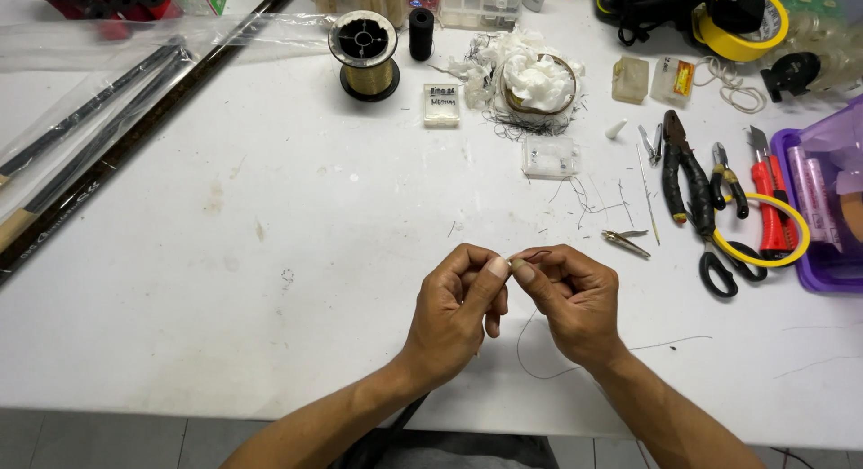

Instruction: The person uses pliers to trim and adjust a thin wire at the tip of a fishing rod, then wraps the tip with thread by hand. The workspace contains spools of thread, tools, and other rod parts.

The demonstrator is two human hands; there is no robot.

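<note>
Both hands meet above the white table (270, 253) near its front edge. My left hand (458, 312) pinches a tiny part between thumb and forefinger. My right hand (571, 298) pinches the same spot, where a thin dark thread (530, 361) loops over the fingertips and hangs down in a curve onto the table. The tiny part itself is mostly hidden by the fingertips.
A spool of gold thread (363, 51), small clear boxes (548, 156), a wad of white tissue (535, 83), nail clippers (625, 243), pliers (683, 168), scissors (724, 267), a red cutter (771, 208) and a purple tray (831, 208) lie at the back and right. Dark rods (99, 146) cross the left side.
</note>
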